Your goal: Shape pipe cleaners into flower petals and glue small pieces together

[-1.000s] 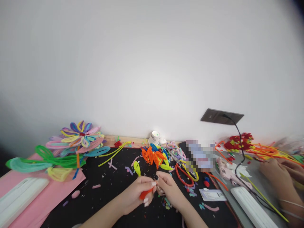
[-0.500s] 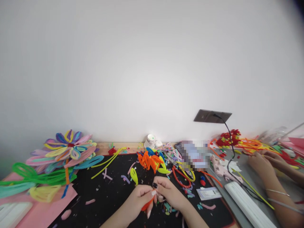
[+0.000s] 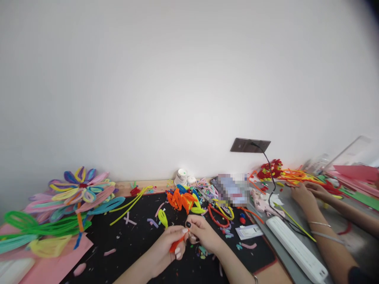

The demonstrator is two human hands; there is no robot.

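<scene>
A person's left hand (image 3: 171, 243) curls closed around an orange fuzzy stem (image 3: 174, 246) above a black mat (image 3: 133, 240); the right hand (image 3: 201, 233), fingers bent, meets its fingertips, any grip hidden. Just beyond lies a yellow-green loop (image 3: 162, 217), near piled orange loops (image 3: 180, 200).

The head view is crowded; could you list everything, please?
Socket plate: one, dark, wall
Cable: one, black, from plate
Cup: one, white, by wall
Flower: one, multicoloured, left
Looped stems: several, green, left
Sheet: one, pink, left
Mat: one, black, centre
Looped bundle: one, multicoloured, centre
Scraps: many, mixed colours, mat
Pixelated item: one, unclear, right
Card: one, whitish, right
Oblong units: two, white, left and right
Glue gun: one, pink, right
Craft pieces: many, mixed colours, right
Another person's hands: two, bare, right
Held piece: one, orange, front centre
Left hand: one, pale nails, centre
Right hand: one, dark thumbnail, centre
</scene>
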